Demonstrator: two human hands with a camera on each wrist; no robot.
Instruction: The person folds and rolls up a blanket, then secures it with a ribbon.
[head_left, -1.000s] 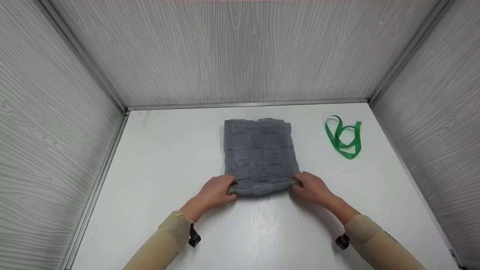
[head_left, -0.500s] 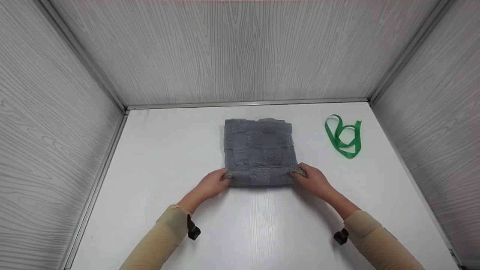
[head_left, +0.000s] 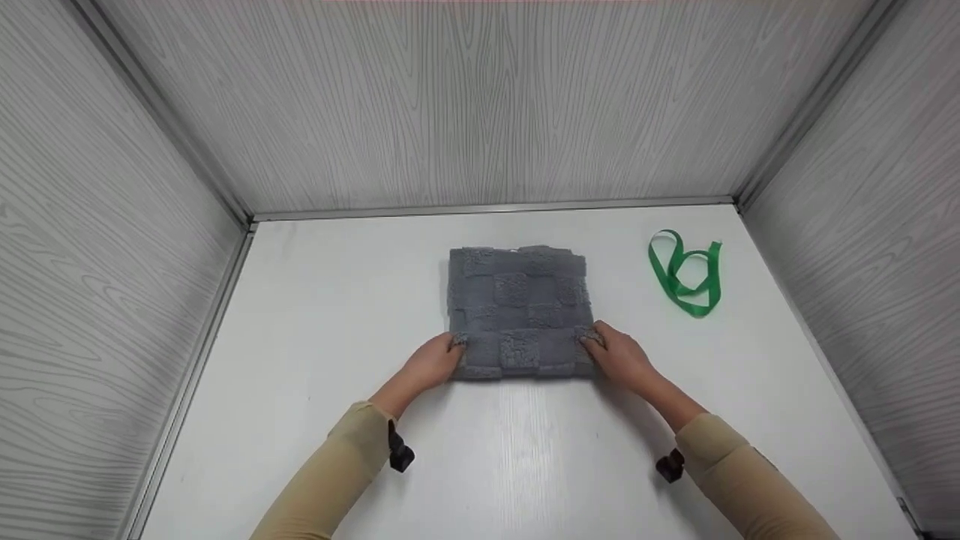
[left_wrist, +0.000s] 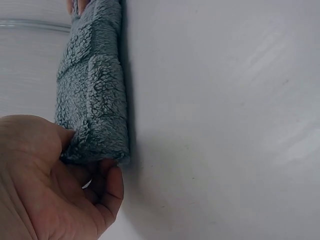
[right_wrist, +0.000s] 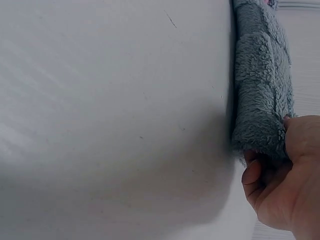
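A grey plush towel (head_left: 517, 289) with a raised checkered pattern lies on the white table, its near edge turned over into a thick fold. My left hand (head_left: 431, 361) pinches the left end of that fold, and my right hand (head_left: 624, 361) pinches the right end. In the left wrist view, the thumb of the left hand (left_wrist: 55, 185) lies on the towel's folded edge (left_wrist: 95, 90), with curled fingers at its end. The right wrist view has the right hand (right_wrist: 287, 185) gripping the other end of the towel (right_wrist: 257, 85); some fingertips are hidden.
A loosely looped green ribbon (head_left: 713, 283) lies at the back right of the white table (head_left: 337, 300). Grey wood-grain panels (head_left: 480, 105) enclose the table at the back and on both sides.
Both hands have moved away from me, turning the towel's near edge over into a flat, thick fold, so less of its length lies spread out. The green ribbon stays put.
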